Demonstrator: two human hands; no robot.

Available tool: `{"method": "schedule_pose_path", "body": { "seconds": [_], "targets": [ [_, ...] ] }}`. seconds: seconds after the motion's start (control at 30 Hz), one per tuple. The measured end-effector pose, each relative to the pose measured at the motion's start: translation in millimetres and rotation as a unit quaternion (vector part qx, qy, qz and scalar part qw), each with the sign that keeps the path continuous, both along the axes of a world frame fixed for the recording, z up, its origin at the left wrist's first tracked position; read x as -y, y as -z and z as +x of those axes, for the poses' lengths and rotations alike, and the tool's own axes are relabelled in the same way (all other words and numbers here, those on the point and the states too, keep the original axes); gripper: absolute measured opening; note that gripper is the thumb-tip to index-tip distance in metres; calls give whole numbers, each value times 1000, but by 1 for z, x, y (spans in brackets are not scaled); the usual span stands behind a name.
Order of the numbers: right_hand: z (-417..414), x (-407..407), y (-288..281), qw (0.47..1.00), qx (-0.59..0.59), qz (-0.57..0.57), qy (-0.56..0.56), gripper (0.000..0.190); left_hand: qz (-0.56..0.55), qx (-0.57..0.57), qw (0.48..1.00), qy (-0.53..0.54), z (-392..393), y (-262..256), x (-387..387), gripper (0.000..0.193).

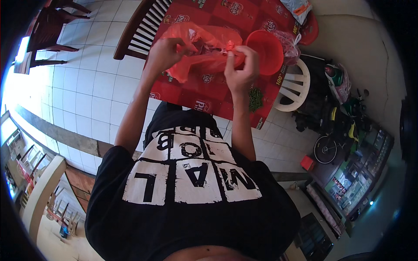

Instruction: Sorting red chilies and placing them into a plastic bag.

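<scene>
A thin red plastic bag (215, 32) lies spread over the red printed tablecloth (183, 91), its mouth gaping between my hands. My left hand (168, 53) grips the bag's edge on the left side. At the right, my right hand (242, 67) pinches a bunched, knotted-looking part of the same bag between thumb and fingers. Small purplish-red pieces (210, 50) show inside the bag, too unclear to name. Just right of my right hand stands a red plastic basin (269, 53). A small heap of cut green vegetables (255, 99) rests on the cloth beside my right forearm.
A tied clear plastic bag (289, 49) sits behind the basin. At the table's far right corner lies a white and orange packet (297, 9). A cream plastic chair (300, 84) stands right, a slatted wooden chair (140, 32) left. A small bicycle (326, 148) is farther right.
</scene>
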State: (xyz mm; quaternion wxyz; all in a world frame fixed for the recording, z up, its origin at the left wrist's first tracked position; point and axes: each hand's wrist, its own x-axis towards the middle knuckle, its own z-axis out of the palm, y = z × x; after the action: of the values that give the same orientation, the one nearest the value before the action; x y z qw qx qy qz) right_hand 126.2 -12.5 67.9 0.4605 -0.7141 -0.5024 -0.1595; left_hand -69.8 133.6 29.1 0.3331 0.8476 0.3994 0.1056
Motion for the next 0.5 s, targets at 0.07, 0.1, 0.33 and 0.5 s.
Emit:
{"method": "schedule_pose_path", "body": {
  "seconds": [0.07, 0.1, 0.33, 0.5],
  "targets": [
    [-11, -7, 5, 979, -101, -79, -158, 19, -20, 76, 994, -83, -11, -1, -10, 26],
    [-11, -9, 11, 979, -102, -80, -156, 19, -21, 75, 994, -81, -16, 0, -13, 26],
    [-3, 2, 21, 848, -116, -479, -193, 24, -19, 209, 939, -271, -32, -15, -32, 26],
    [-9, 10, 18, 801, -73, -544, -237, 30, 27, 212, 939, -271, -20, -35, -5, 26]
  ]
}}
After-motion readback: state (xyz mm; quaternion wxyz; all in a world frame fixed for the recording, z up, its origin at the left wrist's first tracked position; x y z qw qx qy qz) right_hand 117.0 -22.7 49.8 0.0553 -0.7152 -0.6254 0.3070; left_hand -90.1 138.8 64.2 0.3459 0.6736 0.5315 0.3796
